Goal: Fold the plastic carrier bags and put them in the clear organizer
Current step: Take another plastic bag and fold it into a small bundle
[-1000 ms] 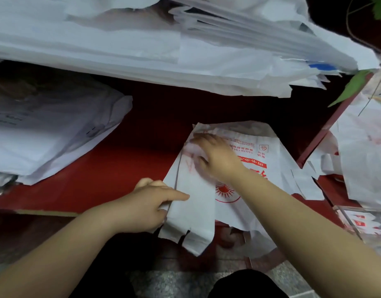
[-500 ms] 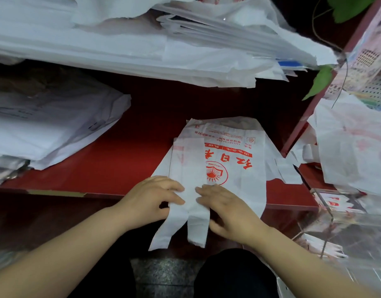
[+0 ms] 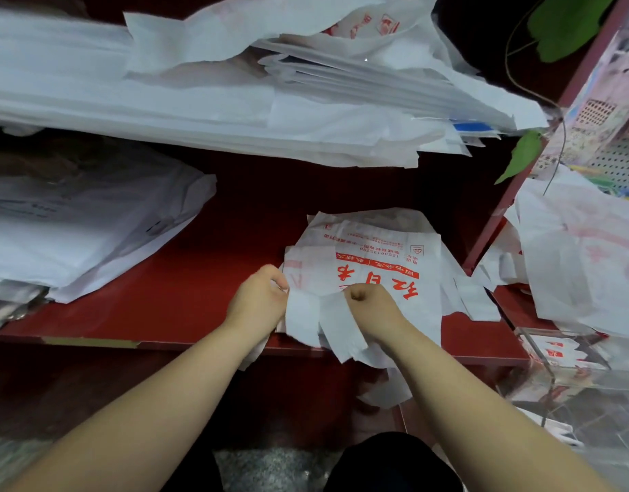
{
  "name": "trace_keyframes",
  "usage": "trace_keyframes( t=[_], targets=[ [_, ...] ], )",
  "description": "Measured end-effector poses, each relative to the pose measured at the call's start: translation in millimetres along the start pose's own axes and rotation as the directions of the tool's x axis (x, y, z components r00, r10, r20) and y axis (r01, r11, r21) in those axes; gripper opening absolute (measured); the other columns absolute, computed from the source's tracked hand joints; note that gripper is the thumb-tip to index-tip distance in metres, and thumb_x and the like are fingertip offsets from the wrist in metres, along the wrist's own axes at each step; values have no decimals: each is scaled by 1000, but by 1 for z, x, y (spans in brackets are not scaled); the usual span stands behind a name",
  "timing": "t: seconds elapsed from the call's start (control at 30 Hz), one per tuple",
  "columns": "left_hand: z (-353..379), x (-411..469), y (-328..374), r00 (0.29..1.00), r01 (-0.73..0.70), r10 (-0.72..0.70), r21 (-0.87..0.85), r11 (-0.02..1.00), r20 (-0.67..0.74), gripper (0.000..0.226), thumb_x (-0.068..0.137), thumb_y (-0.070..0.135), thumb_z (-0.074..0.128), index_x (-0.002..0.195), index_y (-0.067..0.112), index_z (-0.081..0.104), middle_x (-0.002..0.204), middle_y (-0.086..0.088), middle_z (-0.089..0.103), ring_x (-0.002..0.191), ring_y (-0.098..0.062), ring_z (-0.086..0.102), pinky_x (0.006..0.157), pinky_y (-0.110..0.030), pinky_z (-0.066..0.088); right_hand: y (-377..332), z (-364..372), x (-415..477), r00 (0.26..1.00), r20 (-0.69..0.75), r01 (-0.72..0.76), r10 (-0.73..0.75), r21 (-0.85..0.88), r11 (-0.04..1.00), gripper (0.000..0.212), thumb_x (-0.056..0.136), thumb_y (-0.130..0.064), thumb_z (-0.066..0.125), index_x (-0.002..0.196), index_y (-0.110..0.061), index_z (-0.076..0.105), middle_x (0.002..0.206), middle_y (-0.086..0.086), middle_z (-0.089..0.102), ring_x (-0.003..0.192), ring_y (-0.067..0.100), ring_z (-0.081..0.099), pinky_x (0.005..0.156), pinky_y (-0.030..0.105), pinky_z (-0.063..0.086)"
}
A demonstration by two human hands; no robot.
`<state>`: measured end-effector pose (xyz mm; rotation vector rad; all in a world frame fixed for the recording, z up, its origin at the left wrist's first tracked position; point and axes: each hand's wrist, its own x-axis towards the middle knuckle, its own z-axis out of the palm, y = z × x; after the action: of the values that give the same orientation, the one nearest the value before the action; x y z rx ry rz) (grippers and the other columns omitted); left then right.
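A white carrier bag [image 3: 377, 253] with red print lies flat on the red shelf [image 3: 185, 296], near its front edge. Its two handle strips [image 3: 327, 324] are turned up over the lower part of the bag. My left hand [image 3: 260, 298] pinches the bag's left edge beside the handles. My right hand [image 3: 371, 303] has its fingers curled round the right handle strip over the red lettering. The clear organizer [image 3: 568, 371] stands at the lower right, with folded white and red bags inside.
A thick heap of white bags [image 3: 235, 108] fills the back of the shelf. Another stack [image 3: 75, 221] lies at the left. Loose bags [image 3: 582, 250] are piled at the right behind a red upright post [image 3: 501, 207]. Green leaves [image 3: 519, 154] hang nearby.
Both hands went from lying flat on the handles at the shelf edge to gripping them and lifting them up over the bag. The right hand had first slid down from the bag's top.
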<state>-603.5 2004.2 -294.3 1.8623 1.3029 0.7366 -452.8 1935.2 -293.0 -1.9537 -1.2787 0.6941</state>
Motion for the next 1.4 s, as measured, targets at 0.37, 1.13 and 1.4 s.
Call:
trace_keyframes(
  t=[0.37, 1.13, 1.4],
  targets=[
    [5, 10, 3, 983, -110, 76, 204, 973, 170, 45, 93, 15, 50, 136, 25, 45, 131, -2, 54, 121, -21, 49, 96, -31, 41, -10, 1, 30, 959, 78, -245, 272, -253, 936, 39, 84, -24, 57, 53, -12, 38, 51, 4, 37, 49, 20, 35, 55, 26, 33],
    [7, -24, -23, 755, -656, 521, 459, 599, 398, 45, 80, 48, 35, 101, 31, 70, 109, 9, 68, 100, -7, 65, 87, -21, 43, -15, -2, 34, 948, 39, -298, 317, -253, 921, 30, 85, -16, 52, 58, -6, 50, 33, 2, 48, 39, 17, 49, 51, 25, 46],
    [14, -22, -29, 773, -632, 534, 334, 700, 343, 81, 71, 62, 8, 135, 29, 46, 144, 18, 26, 137, -2, 21, 103, -17, -13, -11, -10, 22, 983, -182, -39, -20, -314, 949, 33, 88, -24, 56, 118, -13, 47, 101, 3, 58, 90, 21, 56, 71, 25, 40]
  ],
)
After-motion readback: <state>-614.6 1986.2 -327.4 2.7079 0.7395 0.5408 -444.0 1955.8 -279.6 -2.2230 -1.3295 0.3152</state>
